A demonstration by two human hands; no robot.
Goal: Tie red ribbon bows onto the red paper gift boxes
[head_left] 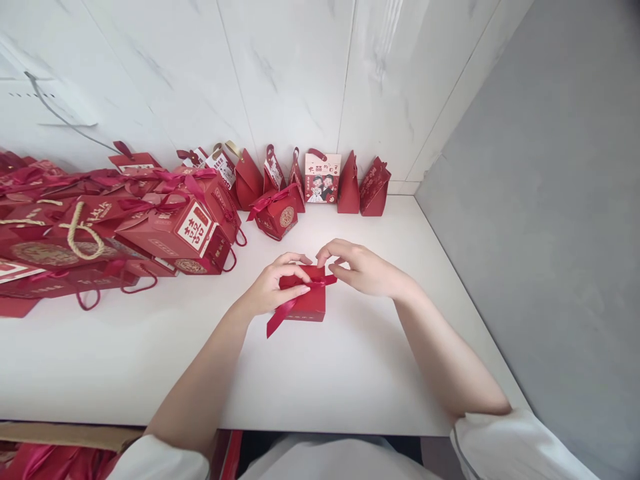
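A small red gift box point(310, 308) sits on the white table in front of me, with a crimson satin ribbon point(280, 319) across its top. One ribbon tail hangs over the box's left front side; a short end sticks out at the right. My left hand point(275, 285) is at the box's left, thumb and index finger closed on the ribbon near its middle. Curved over the right back part of the box is my right hand point(363, 268). Its thumb and index finger are apart, close to the ribbon's short end, and I see nothing held between them.
Red gift boxes with ribbons and cord handles point(170, 230) are piled on the left. Several upright boxes point(323, 179) line the marbled wall, with a ribboned box point(277, 215) before them. A grey panel point(540, 200) borders the right. Below left, a cardboard carton point(75, 435) holds red items.
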